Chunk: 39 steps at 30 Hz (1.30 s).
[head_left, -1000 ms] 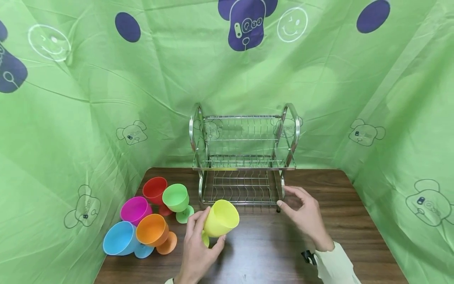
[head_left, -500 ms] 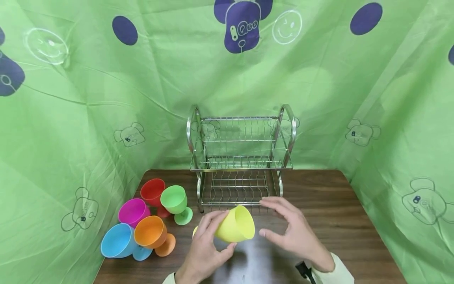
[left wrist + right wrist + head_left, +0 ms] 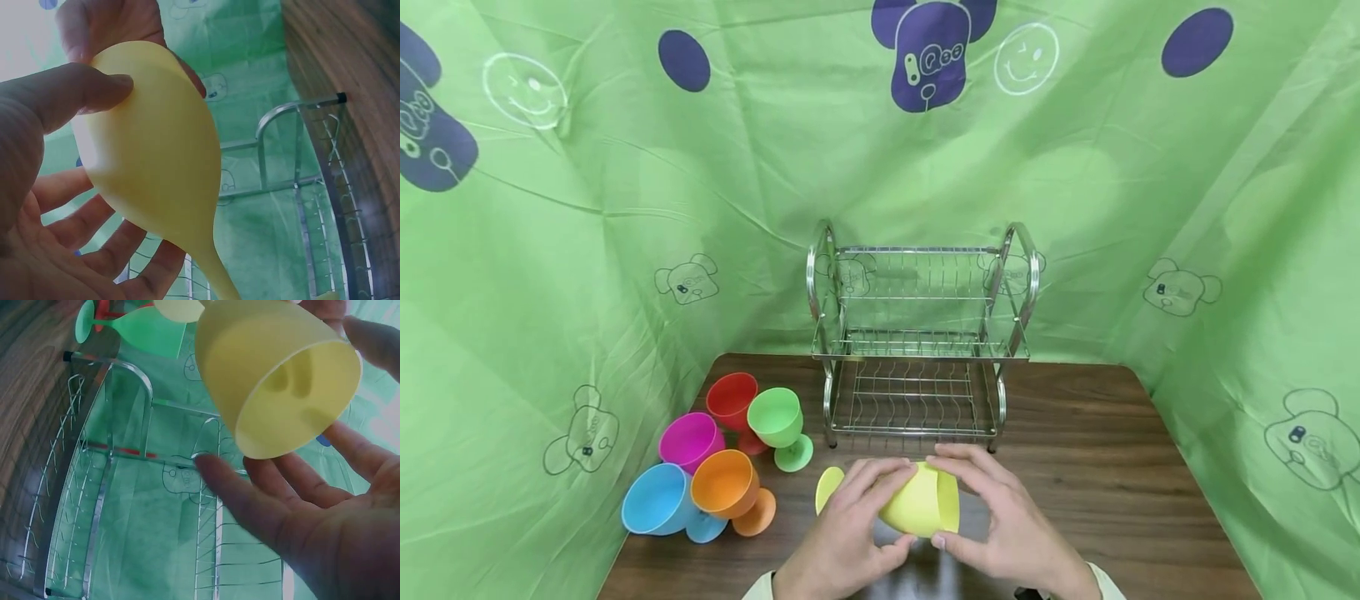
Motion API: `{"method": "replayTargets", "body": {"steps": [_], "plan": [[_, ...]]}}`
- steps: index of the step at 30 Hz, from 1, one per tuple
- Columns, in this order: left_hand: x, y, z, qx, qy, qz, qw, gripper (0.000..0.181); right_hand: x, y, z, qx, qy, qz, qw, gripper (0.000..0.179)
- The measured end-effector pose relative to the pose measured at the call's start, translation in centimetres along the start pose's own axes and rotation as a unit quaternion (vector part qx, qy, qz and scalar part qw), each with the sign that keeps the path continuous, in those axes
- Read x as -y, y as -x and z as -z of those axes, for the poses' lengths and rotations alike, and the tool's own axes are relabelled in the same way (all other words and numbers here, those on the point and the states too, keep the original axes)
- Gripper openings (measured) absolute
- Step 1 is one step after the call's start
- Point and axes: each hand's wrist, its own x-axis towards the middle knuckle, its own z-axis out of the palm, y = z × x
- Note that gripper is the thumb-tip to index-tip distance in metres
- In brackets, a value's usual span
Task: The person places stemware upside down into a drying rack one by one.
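Observation:
A yellow goblet (image 3: 917, 504) lies tilted on its side in the air, its mouth toward the right. My left hand (image 3: 850, 533) grips its bowl, thumb below and fingers over the top; the goblet's round foot sticks out to the left. At the rim, my right hand (image 3: 1018, 529) has thumb and fingertips on opposite sides of the mouth. The right wrist view shows the hollow inside of the goblet (image 3: 275, 381) and the right fingers beneath its rim. Behind both hands stands a two-tier metal dish rack (image 3: 917, 358).
Left on the wooden table (image 3: 1097, 450) stand a red goblet (image 3: 730, 400), a green goblet (image 3: 775, 418), a magenta goblet (image 3: 688, 442), an orange goblet (image 3: 724, 485) and a blue goblet (image 3: 657, 500). A green printed cloth (image 3: 760, 167) surrounds the table.
The goblet has turned from mouth-up to lying sideways and moved right and nearer the front. My right hand has left the rack's side and come to the goblet's rim.

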Motion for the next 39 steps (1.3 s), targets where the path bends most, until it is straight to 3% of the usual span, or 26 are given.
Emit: {"method": "replayTargets", "body": {"steps": [5,11,15,17,20,24,29,32,34,37,39], "plan": [[-0.1,-0.3,0.3,0.019,-0.006,0.014,0.9997,0.086,0.1,0.0,-0.2,-0.008,-0.059,-0.001,0.9982,0.074],[-0.1,-0.4,0.4,0.035,0.002,0.032,0.9989,0.086,0.0,0.1,-0.3,-0.018,-0.069,0.004,0.9975,0.075],[-0.1,-0.4,0.4,0.021,0.000,0.034,0.9992,0.085,-0.2,0.0,-0.3,-0.028,-0.073,0.005,0.9970,0.074],[-0.1,-0.4,0.2,-0.003,0.001,0.033,0.9994,0.085,-0.3,-0.1,-0.2,-0.036,-0.077,0.001,0.9964,0.075],[-0.3,-0.4,0.0,-0.063,0.024,0.044,0.9968,0.083,-0.3,-0.3,-0.2,-0.051,-0.089,-0.014,0.9946,0.075],[-0.8,-0.2,-0.5,-0.159,0.070,0.087,0.9809,0.073,-0.4,-0.6,-0.4,-0.074,-0.119,-0.041,0.9894,0.076],[-1.7,0.2,-1.1,-0.239,0.115,0.159,0.9510,0.063,-0.6,-1.0,-1.0,-0.116,-0.191,-0.058,0.9729,0.076],[-2.0,0.3,-1.4,-0.263,0.184,0.207,0.9240,0.057,-0.6,-1.2,-1.5,-0.139,-0.237,-0.062,0.9596,0.076],[-2.1,0.3,-1.6,-0.267,0.255,0.254,0.8941,0.053,-0.6,-1.3,-1.8,-0.149,-0.268,-0.063,0.9497,0.076],[-2.0,0.2,-1.9,-0.260,0.369,0.318,0.8337,0.053,-0.3,-1.4,-2.4,-0.156,-0.311,-0.059,0.9356,0.074],[-1.7,0.1,-1.9,-0.253,0.434,0.334,0.7972,0.055,-0.1,-1.5,-2.7,-0.155,-0.345,-0.048,0.9244,0.073]]}}
